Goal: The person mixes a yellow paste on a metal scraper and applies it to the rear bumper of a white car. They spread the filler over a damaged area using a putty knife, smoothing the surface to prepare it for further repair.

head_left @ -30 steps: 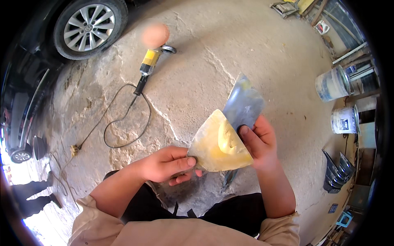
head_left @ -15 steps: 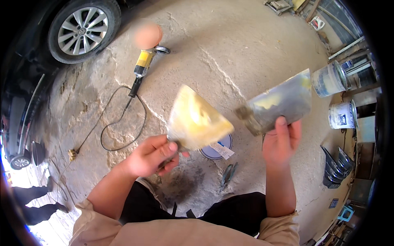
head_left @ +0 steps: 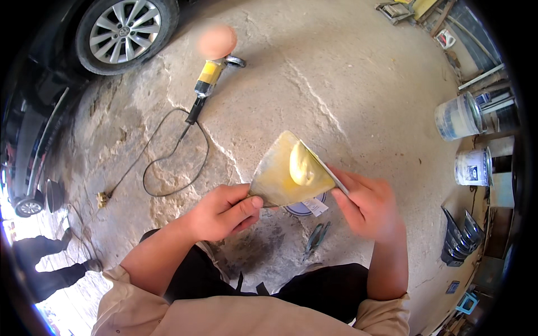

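My left hand [head_left: 220,215] is closed on a triangular scraper [head_left: 274,171], held level with a blob of pale yellow putty [head_left: 302,164] on its face. My right hand [head_left: 369,207] is closed on a second metal scraper [head_left: 342,185], seen nearly edge-on against the first scraper's right edge beside the putty. Below them, a round blue-rimmed lid [head_left: 298,209] with a white paper slip [head_left: 316,208] is partly hidden. Pliers [head_left: 316,238] lie on the concrete floor between my legs.
A yellow-black power tool [head_left: 207,78] lies ahead with a looped cord. A dark car [head_left: 42,112] stands left, near someone's dark-trousered legs [head_left: 53,280]. Buckets [head_left: 455,116], black plastic parts [head_left: 457,238] and boards line the right side. The cracked concrete floor [head_left: 364,78] spreads between.
Half a second ago the two scrapers were apart. The right one has since moved left and turned on edge against the left one, which has shifted slightly right.
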Available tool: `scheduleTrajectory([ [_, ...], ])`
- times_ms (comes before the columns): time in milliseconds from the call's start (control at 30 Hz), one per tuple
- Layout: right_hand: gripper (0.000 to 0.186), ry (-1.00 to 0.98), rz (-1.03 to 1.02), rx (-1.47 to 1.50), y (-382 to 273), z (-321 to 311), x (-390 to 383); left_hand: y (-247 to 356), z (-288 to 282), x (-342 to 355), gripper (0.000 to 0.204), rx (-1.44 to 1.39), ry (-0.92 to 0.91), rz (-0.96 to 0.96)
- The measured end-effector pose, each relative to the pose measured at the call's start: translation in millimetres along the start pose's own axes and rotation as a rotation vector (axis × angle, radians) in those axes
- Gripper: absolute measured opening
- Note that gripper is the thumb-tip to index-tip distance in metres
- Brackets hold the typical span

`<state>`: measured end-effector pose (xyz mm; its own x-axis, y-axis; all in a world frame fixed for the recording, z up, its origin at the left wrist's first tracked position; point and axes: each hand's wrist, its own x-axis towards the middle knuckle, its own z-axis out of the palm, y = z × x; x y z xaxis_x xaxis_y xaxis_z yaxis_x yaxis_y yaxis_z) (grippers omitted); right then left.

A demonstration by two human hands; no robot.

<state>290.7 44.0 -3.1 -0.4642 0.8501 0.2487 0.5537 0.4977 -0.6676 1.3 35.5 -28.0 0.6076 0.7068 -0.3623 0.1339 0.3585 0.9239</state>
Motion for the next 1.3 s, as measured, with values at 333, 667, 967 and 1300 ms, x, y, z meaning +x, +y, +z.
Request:
scheduleTrajectory([
  [333, 0.011, 0.589, 0.086, -0.204, -0.1, 25.6, 7.0, -8.5, 36.7, 12.3, 0.013, -0.088, 0.186, 0.191],
  [667, 0.046, 0.488, -0.217, -0.559, -34.7, 46.6, 19.8, -23.4, 39.4, 10.0, 0.038, -0.157, 0.205, 0.157],
  [967, 0.042, 0.379, -0.228, -0.417, -29.7, 48.5, 23.9, -19.2, 38.9, 10.2, 0.022, -0.307, 0.197, 0.043],
  [1300, 0.035, 0.42, -0.216, -0.378, -26.6, 32.5, 20.1, -6.4, 24.9, 9.2, 0.009, -0.45, 0.094, -0.046],
])
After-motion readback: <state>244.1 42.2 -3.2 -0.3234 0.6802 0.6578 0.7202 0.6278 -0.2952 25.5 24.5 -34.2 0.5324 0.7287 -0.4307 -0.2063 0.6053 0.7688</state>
